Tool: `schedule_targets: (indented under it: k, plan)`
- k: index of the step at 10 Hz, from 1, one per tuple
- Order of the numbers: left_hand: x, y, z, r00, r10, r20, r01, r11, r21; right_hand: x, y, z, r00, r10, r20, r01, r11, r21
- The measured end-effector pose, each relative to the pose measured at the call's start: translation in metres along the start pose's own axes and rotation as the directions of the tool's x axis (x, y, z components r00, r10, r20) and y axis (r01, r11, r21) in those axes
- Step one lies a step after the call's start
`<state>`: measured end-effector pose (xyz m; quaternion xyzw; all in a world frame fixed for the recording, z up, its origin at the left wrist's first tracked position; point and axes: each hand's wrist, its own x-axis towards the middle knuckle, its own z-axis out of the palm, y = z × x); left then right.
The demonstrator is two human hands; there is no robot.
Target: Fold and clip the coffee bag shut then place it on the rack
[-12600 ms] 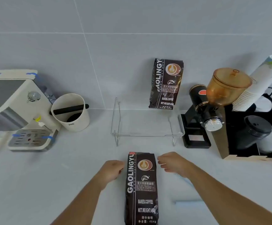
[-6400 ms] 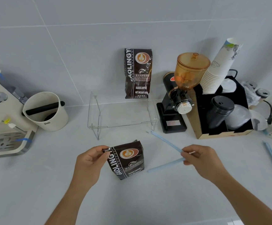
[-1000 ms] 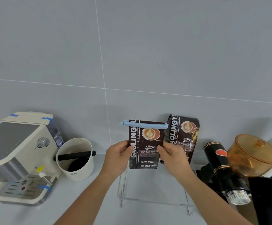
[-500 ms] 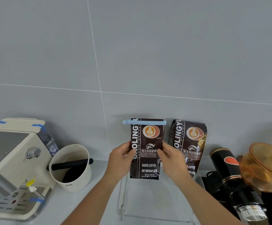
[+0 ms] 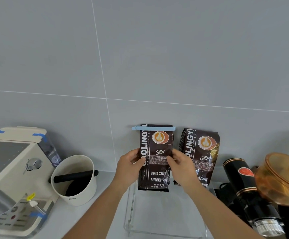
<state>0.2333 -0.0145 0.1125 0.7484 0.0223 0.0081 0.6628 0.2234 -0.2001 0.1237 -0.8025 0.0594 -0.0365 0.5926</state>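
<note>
Bag (image 5: 155, 159) is held upright over the clear rack (image 5: 166, 219), gripped at both side edges by left hand (image 5: 131, 165) and right hand (image 5: 180, 167). Top is sealed by blue clip (image 5: 153, 128). Second bag (image 5: 200, 152) stands just right, grinder (image 5: 248, 190) beyond. Cup (image 5: 74, 180), left, is crossed by a black bar.

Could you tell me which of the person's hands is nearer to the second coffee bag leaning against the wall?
The right hand is nearer: it overlaps the leaning bag's left edge in this view. The left hand is further left, across the clipped bag both hands hold.
</note>
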Motion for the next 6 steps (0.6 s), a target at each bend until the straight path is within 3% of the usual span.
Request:
schedule_targets:
  k: [2, 3, 5, 6]
  plan:
    - [-0.002, 0.011, 0.001, 1.0, -0.01, -0.008, 0.01, 1.0, 0.011, 0.0, -0.005, -0.001, 0.999, 0.045, 0.029, -0.045, 0.999, -0.025]
    - [-0.005, 0.018, 0.0, 1.0, -0.023, 0.003, 0.023, 1.0, 0.0, 0.001, -0.008, -0.005, 0.997, 0.063, 0.053, -0.066, 0.997, 0.048]
    - [-0.016, 0.034, -0.019, 0.991, -0.131, 0.005, 0.131, 0.982, -0.138, -0.011, -0.031, -0.024, 0.993, 0.105, 0.05, -0.114, 0.959, 0.26]
    - [-0.031, 0.046, -0.03, 0.985, -0.153, 0.074, 0.168, 0.934, -0.315, -0.024, -0.048, -0.041, 0.984, 0.102, 0.144, -0.156, 0.885, 0.438]
